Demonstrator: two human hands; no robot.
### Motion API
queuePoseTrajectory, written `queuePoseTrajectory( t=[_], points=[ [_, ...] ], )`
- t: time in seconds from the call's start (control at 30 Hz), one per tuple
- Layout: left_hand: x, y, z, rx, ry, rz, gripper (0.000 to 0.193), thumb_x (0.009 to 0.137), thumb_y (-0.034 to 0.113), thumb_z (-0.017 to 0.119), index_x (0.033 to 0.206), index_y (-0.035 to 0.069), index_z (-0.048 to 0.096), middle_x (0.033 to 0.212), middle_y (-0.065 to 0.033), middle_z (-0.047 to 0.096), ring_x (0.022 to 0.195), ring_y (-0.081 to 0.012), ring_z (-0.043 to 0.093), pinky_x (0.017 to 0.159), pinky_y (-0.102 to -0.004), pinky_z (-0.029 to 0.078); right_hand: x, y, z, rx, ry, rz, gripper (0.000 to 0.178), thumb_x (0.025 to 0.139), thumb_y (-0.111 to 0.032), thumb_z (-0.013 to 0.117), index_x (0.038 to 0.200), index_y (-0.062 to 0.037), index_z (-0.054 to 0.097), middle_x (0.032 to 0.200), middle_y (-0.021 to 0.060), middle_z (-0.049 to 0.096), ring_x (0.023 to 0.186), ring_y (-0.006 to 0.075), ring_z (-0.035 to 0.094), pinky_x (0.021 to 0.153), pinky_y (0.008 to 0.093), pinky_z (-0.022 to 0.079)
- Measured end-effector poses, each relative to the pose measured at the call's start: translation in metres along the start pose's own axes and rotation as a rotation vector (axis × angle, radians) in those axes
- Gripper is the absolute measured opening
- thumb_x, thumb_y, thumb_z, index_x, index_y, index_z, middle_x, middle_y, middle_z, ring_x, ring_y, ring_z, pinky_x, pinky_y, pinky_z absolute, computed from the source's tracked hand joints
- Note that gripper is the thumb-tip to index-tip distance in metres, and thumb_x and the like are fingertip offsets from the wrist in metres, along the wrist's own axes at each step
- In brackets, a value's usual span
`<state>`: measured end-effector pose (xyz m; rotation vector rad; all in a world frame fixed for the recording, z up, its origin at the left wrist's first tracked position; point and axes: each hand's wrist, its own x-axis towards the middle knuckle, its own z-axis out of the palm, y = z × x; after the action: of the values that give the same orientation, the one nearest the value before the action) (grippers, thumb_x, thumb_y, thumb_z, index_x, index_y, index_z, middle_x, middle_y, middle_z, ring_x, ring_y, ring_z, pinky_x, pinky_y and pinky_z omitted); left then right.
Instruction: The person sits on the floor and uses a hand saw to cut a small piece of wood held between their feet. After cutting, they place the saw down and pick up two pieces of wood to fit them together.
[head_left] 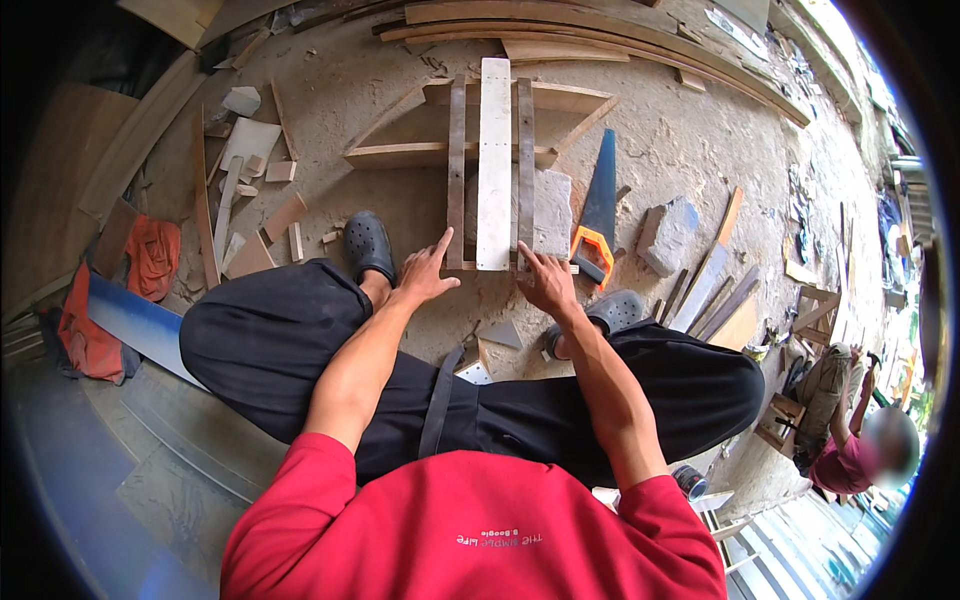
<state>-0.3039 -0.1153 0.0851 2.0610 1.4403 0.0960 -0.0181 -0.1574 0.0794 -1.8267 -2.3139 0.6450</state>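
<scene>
A wooden frame stands on the ground before me. A pale white board [495, 165] runs down its middle, with a dark wooden strip [456, 170] on the left and another dark strip [526, 150] on the right. Crosswise lies a plywood board [400, 155] beneath them. My left hand [427, 272] holds nothing; its index finger reaches to the near end of the left strip. With fingers apart, my right hand [549, 282] has its fingertip at the near end of the right strip. Whether either fingertip presses on the wood I cannot tell.
A handsaw [600, 195] with an orange handle lies right of the frame, beside a concrete block [668, 235]. Wood offcuts [281, 172] litter the left, long planks [600, 35] the far side. A co-worker [845, 440] is at the far right.
</scene>
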Motion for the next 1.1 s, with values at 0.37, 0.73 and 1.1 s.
queuePoseTrajectory(
  t=[0.37,0.73,1.1],
  points=[
    [0.004,0.005,0.007,0.207,0.074,0.109,0.075,0.074,0.021,0.078,0.141,0.023,0.045,0.090,-0.0068,0.063,0.087,-0.0266,0.065,0.073,-0.0400,0.054,0.007,0.004,0.017,-0.123,0.065,-0.047,0.063,0.082,-0.020,0.065,0.142,-0.0217,0.044,0.099,0.0095,0.062,0.091,0.0275,0.062,0.079,0.0409,0.046],
    [0.004,-0.013,0.022,0.212,0.124,0.203,0.064,0.075,0.016,0.076,0.134,0.017,0.052,0.091,-0.0076,0.063,0.088,-0.0264,0.064,0.072,-0.0388,0.053,0.013,0.010,0.024,-0.116,0.111,-0.124,0.052,0.086,-0.018,0.057,0.138,-0.0177,0.048,0.084,0.0118,0.065,0.078,0.0285,0.066,0.073,0.0412,0.048],
    [0.004,-0.018,0.023,0.199,0.128,0.221,0.061,0.075,0.015,0.075,0.133,0.017,0.054,0.093,-0.0076,0.064,0.091,-0.0264,0.063,0.074,-0.0392,0.053,0.007,0.006,0.024,-0.191,0.165,-0.141,0.053,0.087,-0.020,0.058,0.138,-0.0153,0.047,0.090,0.0110,0.066,0.077,0.0247,0.067,0.072,0.0390,0.045]
  ],
)
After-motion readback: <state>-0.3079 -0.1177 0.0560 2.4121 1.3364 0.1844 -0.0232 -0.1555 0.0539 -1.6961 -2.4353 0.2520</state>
